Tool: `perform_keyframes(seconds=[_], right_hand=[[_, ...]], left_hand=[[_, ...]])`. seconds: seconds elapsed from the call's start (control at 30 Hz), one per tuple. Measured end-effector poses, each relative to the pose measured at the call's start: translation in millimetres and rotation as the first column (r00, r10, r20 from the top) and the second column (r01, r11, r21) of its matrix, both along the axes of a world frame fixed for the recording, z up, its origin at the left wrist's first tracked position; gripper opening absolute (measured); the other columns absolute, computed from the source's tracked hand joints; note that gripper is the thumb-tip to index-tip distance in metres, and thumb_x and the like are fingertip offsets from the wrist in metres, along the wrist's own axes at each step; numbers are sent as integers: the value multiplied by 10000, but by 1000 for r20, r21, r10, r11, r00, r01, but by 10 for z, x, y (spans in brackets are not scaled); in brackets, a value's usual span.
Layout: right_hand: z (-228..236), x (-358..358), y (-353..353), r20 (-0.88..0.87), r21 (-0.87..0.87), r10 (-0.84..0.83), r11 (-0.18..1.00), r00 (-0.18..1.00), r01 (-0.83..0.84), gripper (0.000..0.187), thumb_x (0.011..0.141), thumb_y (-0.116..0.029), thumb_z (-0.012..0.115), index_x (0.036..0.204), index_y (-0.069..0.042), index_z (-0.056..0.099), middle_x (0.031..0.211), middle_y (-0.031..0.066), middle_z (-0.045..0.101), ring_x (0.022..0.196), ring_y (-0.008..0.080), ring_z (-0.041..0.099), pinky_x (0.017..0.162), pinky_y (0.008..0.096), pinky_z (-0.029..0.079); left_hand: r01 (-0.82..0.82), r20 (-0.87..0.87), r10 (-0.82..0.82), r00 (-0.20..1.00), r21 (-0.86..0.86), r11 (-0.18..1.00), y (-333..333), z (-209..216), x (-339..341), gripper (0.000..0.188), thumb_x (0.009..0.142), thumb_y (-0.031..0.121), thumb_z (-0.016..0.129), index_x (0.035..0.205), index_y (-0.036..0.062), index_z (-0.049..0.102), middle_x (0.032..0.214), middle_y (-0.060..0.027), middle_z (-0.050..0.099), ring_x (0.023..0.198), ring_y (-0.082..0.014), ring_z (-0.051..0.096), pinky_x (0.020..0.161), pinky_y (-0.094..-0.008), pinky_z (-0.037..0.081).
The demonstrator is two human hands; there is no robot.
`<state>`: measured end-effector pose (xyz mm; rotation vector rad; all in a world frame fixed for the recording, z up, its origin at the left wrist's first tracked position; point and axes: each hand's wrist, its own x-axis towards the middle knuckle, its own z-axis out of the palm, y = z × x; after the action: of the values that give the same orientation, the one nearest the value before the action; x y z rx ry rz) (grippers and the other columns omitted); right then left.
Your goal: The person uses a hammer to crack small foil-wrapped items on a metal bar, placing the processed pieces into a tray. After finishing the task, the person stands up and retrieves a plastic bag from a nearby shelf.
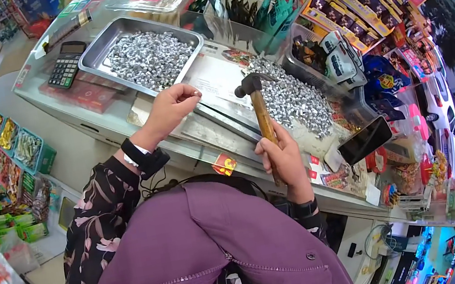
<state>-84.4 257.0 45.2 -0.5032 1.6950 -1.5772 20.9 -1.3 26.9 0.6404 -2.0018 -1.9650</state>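
gripping a hammer near centre, the right hand curls closed while the left hand, below the upper-left tray, pinches tight, contents unclear.

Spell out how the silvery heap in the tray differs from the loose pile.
The tray heap sits walled in by the metal tray; the loose pile spreads across the counter. The tray heap is nearer the left hand, the loose pile nearer the hammer in the right hand. Both are many small, silvery pieces.
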Motion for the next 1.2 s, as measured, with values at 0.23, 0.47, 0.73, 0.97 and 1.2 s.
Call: perform_keyframes(seconds=[0.23, 0.47, 0.73, 0.97, 1.2], right_hand=[[26, 45, 16, 25, -16, 22, 1000, 999, -21, 590, 918, -116, 531, 1436, -30, 260, 779, 69, 587, 467, 56, 468, 397, 184, 374], [56, 52, 25, 28, -23, 22, 999, 999, -22, 590, 918, -112, 528, 1437, -34, 261, 780, 64, 583, 467, 52, 467, 397, 181, 369], [343, 186, -4, -45, -44, 103, 994, 994, -104, 565, 900, -76, 513, 1421, -44, 295, 746, 47, 566, 452, 57, 437, 384, 184, 332], [391, 208, 31, -218, 108, 266, 963, 939, -248, 534, 891, -59, 497, 1397, -32, 328, 720, 49, 569, 429, 64, 434, 388, 196, 348], [491, 237, 43, -180, 51, 221, 975, 958, -215, 516, 894, -51, 484, 1389, -30, 340, 698, 52, 568, 414, 66, 435, 379, 194, 348]], left_hand=[[-71, -241, -121, 963, -662, 746, 135, -156, -136, 59, 788, 109, 658, 833, 71, 664, 827, -10, 619, 798, -169, 577, 736, -288, 442], [-173, -327, -121, 937, -738, 652, 200, -245, -188, 38, 722, 121, 696, 733, 91, 676, 807, -20, 625, 818, -222, 541, 751, -340, 432], [-193, -408, -178, 895, -716, 671, 90, -397, -136, 56, 700, 92, 704, 743, 81, 669, 828, -39, 626, 808, -245, 580, 749, -356, 446], [-236, -421, -157, 894, -737, 633, 179, -475, -221, 63, 725, 178, 684, 738, 117, 682, 846, -19, 616, 843, -240, 562, 761, -361, 440], [-212, -409, -156, 899, -718, 663, 172, -511, -200, 59, 736, 185, 682, 763, 134, 694, 896, 8, 609, 898, -229, 531, 807, -350, 421]])
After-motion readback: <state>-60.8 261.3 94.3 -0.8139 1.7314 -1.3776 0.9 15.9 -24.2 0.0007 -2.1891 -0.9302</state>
